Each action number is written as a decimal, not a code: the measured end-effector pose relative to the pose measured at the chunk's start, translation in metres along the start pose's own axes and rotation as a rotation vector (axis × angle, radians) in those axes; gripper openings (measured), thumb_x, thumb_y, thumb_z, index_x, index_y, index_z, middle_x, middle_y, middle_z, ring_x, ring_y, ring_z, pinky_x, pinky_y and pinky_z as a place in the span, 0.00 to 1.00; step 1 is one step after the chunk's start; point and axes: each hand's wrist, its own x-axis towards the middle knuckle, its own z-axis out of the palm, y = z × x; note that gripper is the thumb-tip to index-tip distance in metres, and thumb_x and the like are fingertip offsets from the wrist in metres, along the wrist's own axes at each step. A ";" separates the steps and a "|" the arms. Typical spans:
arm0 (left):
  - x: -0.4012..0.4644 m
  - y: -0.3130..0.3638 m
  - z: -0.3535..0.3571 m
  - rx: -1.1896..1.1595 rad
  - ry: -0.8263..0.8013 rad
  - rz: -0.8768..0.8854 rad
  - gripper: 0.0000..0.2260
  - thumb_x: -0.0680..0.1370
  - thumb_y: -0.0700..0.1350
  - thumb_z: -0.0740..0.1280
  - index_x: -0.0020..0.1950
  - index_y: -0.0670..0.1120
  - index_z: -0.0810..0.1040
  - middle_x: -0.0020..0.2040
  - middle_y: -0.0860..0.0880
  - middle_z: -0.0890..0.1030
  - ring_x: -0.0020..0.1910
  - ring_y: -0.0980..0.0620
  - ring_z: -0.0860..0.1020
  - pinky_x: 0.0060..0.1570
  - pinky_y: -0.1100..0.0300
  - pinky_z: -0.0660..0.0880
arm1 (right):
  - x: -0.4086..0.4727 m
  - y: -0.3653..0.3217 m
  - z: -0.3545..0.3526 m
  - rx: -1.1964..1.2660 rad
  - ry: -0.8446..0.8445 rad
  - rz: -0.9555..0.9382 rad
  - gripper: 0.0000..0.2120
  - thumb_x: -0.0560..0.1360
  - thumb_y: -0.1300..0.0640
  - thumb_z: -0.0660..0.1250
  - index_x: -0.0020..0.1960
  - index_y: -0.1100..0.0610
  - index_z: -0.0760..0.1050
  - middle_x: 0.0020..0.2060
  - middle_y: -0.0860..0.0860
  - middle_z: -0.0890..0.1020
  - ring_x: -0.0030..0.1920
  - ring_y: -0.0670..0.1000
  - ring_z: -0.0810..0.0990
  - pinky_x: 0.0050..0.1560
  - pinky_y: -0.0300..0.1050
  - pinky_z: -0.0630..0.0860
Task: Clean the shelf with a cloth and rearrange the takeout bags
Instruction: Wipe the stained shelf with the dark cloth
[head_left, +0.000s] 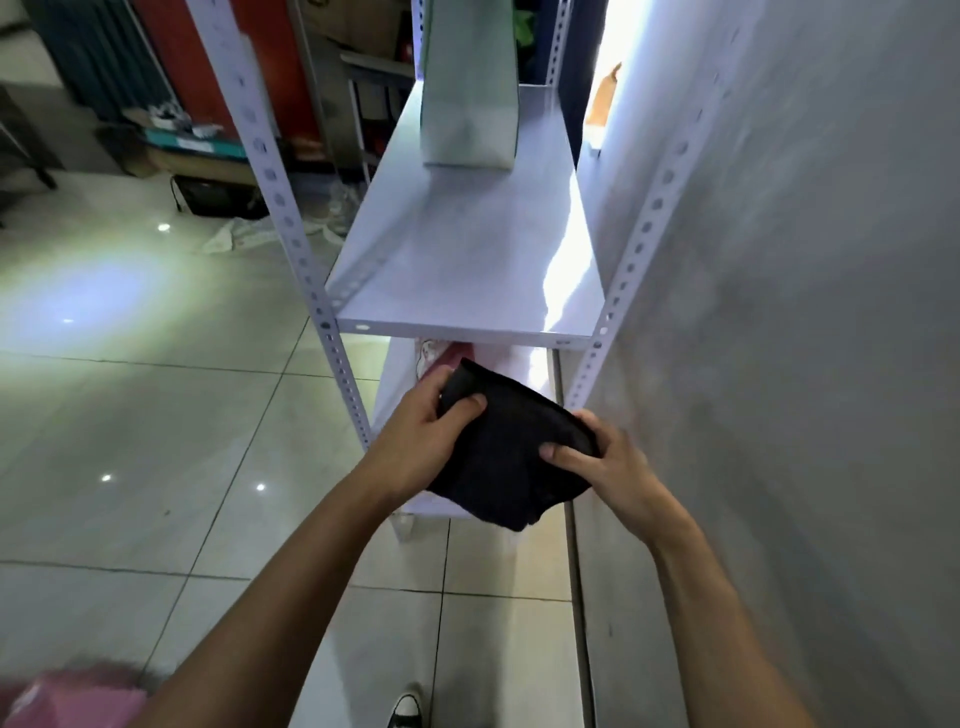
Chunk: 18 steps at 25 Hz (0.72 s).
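Black cloth (511, 452), one (bunched), gripped by two hands: left hand (415, 436), right hand (605, 467).

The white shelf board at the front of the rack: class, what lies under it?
Under the white shelf board, a pink-and-white bag peeks out on a lower board. The black cloth, held by the left hand and right hand, covers the rest.

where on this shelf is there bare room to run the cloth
The upper shelf is bare from its front lip back to the pale green bag. The lower shelf is crowded: both hands hold the black cloth over a pinkish bag.
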 end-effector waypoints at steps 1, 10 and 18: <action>0.004 0.010 -0.006 0.011 0.021 0.019 0.04 0.79 0.51 0.65 0.52 0.54 0.77 0.44 0.59 0.82 0.45 0.62 0.80 0.40 0.70 0.73 | 0.001 -0.012 -0.002 0.012 0.043 -0.013 0.17 0.67 0.45 0.78 0.52 0.51 0.82 0.46 0.55 0.86 0.50 0.56 0.85 0.52 0.54 0.80; 0.065 0.077 -0.072 0.158 0.169 0.205 0.09 0.80 0.51 0.66 0.44 0.48 0.72 0.41 0.50 0.78 0.43 0.50 0.77 0.41 0.55 0.72 | 0.054 -0.139 -0.006 -0.023 0.379 -0.245 0.06 0.73 0.55 0.76 0.50 0.48 0.83 0.44 0.45 0.87 0.46 0.43 0.85 0.45 0.35 0.80; 0.127 0.094 -0.085 0.048 0.180 0.204 0.10 0.80 0.48 0.66 0.56 0.42 0.74 0.51 0.44 0.80 0.53 0.40 0.81 0.49 0.42 0.82 | 0.122 -0.183 0.009 -0.191 0.583 -0.253 0.11 0.76 0.62 0.65 0.56 0.54 0.79 0.47 0.47 0.82 0.50 0.51 0.80 0.54 0.44 0.76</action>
